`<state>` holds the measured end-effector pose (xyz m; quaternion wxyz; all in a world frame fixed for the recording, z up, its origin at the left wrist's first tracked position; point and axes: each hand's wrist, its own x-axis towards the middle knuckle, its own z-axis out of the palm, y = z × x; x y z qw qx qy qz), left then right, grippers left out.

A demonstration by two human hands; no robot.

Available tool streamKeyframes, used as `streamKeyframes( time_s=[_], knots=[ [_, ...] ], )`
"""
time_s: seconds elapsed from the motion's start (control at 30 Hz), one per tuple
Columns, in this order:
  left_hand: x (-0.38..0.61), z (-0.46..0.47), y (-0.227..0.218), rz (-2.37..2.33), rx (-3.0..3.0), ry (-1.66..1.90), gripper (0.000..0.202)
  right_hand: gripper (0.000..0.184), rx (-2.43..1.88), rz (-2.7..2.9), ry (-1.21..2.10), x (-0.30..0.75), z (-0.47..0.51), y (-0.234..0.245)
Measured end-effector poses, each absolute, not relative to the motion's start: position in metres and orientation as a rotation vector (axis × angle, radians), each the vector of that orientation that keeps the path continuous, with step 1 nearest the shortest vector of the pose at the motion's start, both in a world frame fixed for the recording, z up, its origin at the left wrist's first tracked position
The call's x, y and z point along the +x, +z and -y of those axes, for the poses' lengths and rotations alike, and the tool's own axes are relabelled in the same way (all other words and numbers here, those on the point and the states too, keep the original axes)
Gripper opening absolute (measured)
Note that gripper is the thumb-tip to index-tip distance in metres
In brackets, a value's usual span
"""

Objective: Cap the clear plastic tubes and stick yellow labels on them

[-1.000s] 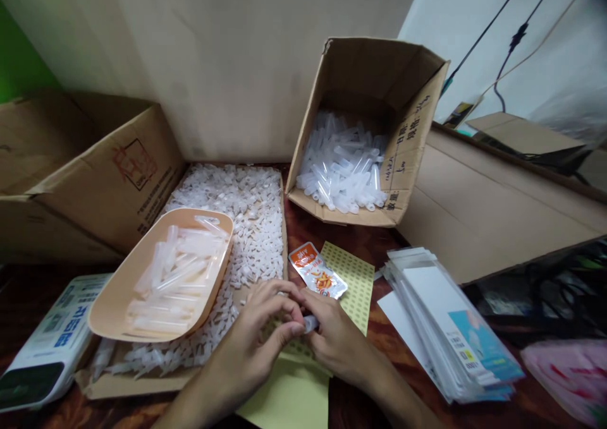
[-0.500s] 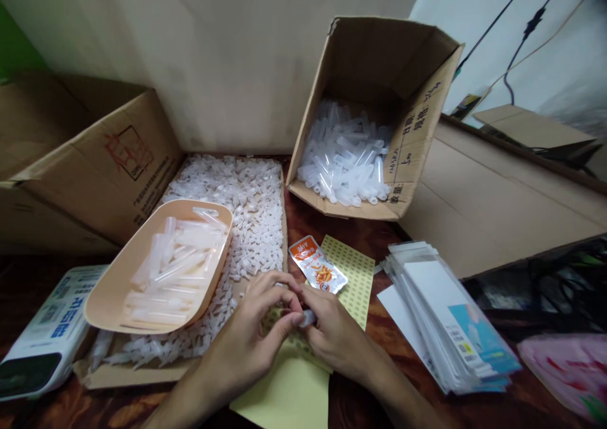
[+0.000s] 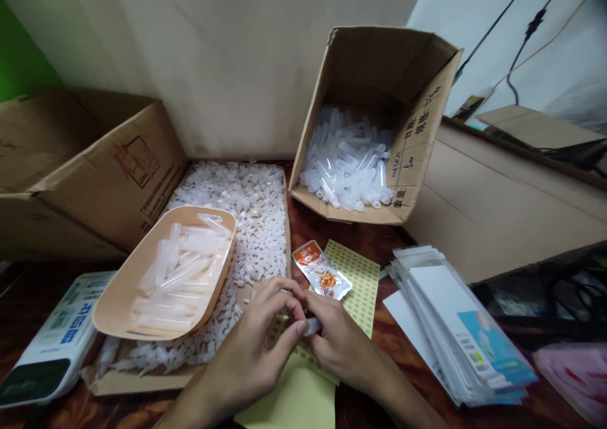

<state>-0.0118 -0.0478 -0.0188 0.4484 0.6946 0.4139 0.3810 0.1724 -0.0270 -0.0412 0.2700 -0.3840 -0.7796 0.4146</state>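
Over a yellow sticker sheet [image 3: 363,287] with rows of small dots, my two hands meet. My right hand [image 3: 341,347] is closed around a short translucent plastic tube [image 3: 312,326], most of which is hidden by the fingers. The thumb of my left hand [image 3: 265,331] presses at the tube's end, its fingers curled in against the right hand. Whether a small part sits between the left fingertips is hidden. Just beyond the hands lies an orange and silver food sachet [image 3: 322,270], partly on the sheet.
A peach tub [image 3: 107,315] of clear tubes rests on a cardboard tray [image 3: 137,383] covered with small white plastic tips [image 3: 260,227]. A tilted carton [image 3: 424,138] holds more tubes. At right is a stack of packaged cards [image 3: 441,315]; at left, a white device [image 3: 57,340] and another carton [image 3: 104,163].
The whole view has shifted slightly, with things sitting a little lower and further right. My hands keep nearly the same grip on the tube.
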Motion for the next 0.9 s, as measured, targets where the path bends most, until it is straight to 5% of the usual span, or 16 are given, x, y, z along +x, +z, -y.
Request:
streamKeyframes(
  time_s=[0.43, 0.6, 0.9],
  knots=[
    [-0.011, 0.049, -0.025, -0.936, 1.560, 0.994, 0.012, 0.029, -1.004, 2.098, 1.121, 0.174, 0.027, -0.041],
    [-0.013, 0.047, -0.021, -0.987, 1.505, 1.035, 0.016, 0.008, -1.067, 2.144, 1.102, 0.176, 0.025, -0.034],
    [-0.013, 0.044, -0.021, -1.216, 1.419, 1.166, 0.014, 0.046, -1.192, 1.933, 1.074, 0.203, 0.017, -0.052]
  ],
)
